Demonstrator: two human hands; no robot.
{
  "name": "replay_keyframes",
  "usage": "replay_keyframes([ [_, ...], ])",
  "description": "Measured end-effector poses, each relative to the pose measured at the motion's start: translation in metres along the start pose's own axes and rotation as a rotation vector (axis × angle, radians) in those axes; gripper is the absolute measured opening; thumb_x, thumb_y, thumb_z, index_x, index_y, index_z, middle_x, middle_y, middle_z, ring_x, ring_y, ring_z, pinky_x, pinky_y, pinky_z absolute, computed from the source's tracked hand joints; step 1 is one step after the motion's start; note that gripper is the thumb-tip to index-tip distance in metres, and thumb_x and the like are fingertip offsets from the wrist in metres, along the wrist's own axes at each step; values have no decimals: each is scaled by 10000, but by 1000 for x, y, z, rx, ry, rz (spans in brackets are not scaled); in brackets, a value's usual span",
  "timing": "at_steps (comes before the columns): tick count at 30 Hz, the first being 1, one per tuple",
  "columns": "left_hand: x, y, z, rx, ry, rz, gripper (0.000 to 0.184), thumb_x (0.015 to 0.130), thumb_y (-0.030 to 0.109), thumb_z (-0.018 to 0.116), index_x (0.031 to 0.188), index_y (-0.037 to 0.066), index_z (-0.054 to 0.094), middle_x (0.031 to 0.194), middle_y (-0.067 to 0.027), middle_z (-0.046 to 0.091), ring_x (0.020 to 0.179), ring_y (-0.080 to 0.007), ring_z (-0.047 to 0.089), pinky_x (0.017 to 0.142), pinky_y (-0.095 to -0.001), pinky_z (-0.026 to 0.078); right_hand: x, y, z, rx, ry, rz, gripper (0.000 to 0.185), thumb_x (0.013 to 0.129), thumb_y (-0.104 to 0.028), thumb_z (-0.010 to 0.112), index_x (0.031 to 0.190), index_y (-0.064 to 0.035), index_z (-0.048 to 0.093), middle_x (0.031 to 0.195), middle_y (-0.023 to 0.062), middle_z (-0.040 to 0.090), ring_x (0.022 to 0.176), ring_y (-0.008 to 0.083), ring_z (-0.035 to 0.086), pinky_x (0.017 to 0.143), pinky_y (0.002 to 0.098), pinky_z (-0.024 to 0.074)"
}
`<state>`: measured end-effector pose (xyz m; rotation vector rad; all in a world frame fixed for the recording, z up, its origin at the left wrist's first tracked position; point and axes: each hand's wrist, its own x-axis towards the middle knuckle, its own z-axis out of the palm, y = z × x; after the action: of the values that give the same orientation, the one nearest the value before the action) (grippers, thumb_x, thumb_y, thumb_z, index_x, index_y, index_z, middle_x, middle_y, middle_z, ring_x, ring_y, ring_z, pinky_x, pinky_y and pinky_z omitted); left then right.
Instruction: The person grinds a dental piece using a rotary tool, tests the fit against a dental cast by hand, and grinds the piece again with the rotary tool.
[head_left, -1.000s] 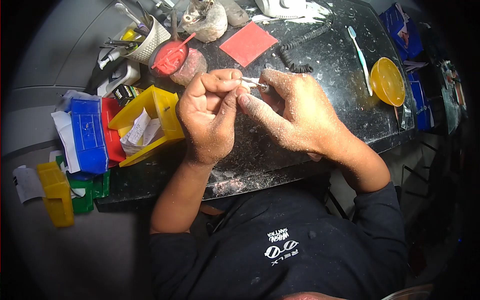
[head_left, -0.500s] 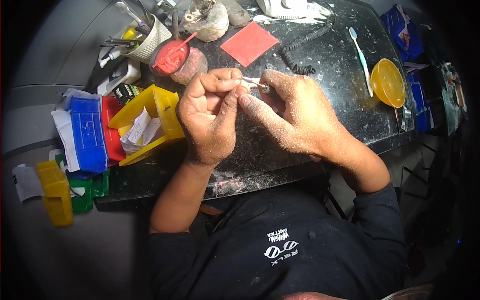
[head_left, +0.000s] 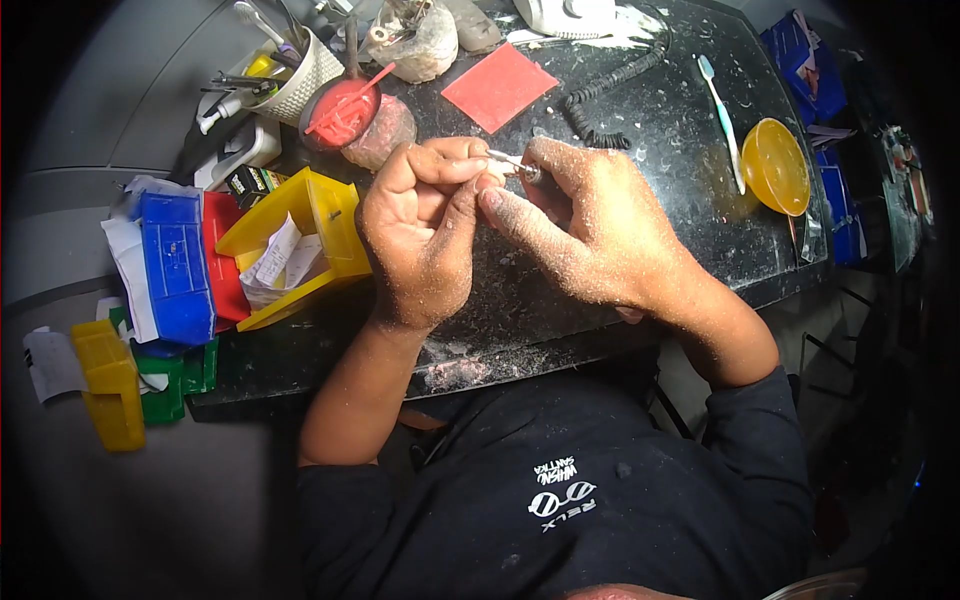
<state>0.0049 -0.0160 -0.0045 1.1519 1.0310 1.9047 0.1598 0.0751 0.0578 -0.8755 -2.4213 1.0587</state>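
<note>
My left hand [head_left: 422, 230] is closed in a pinch above the black worktop [head_left: 530, 320]. Between its thumb and fingers is a small pale piece [head_left: 505, 160], mostly hidden, so its kind is unclear. Wrapped round a rotary handpiece [head_left: 533, 175], my right hand [head_left: 605, 225] shows only the tool's metal nose and thin bit, which meet the piece. The two thumbs touch or nearly touch. Fine pale dust covers both hands, most thickly the right one.
Left stand a yellow bin [head_left: 345, 235] with papers, a blue bin [head_left: 178, 260] and a tool basket [head_left: 300, 85]. Behind my hands are a red bowl [head_left: 340, 115], a red sheet [head_left: 500, 87] and a coiled cord [head_left: 595, 105]. Right lie a toothbrush [head_left: 722, 120] and a yellow bowl [head_left: 776, 165].
The handpiece's nose and bit have shifted and turned slightly against the pale piece. Both hands keep nearly the same place and grip.
</note>
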Motion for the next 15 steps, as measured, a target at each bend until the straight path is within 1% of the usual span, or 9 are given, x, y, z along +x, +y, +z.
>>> replay_keyframes([
  [8, -1, 0, -1, 9, 2, -4, 123, 974, -119, 587, 1065, -42, 558, 1158, -163, 648, 982, -145, 677, 903, -285, 552, 0, 0, 1, 18, 6, -30, 480, 919, -410, 698, 698, 4, 601, 592, 193, 600, 576, 412, 634, 567, 477, 506],
  [11, 0, -1, -2, 9, -9, -8, 123, 972, -118, 591, 1061, -40, 557, 1154, -161, 649, 982, -145, 678, 904, -284, 552, 1, -1, -3, 0, -26, -3, 470, 919, -406, 698, 706, 3, 607, 595, 187, 606, 582, 410, 642, 574, 480, 512],
  [15, 0, -1, -2, 11, -1, -17, 126, 970, -119, 593, 1059, -38, 557, 1155, -160, 649, 980, -141, 678, 906, -280, 551, 0, 0, -1, -1, -2, -30, 468, 918, -406, 698, 708, 3, 610, 594, 186, 608, 582, 409, 644, 578, 483, 516],
])
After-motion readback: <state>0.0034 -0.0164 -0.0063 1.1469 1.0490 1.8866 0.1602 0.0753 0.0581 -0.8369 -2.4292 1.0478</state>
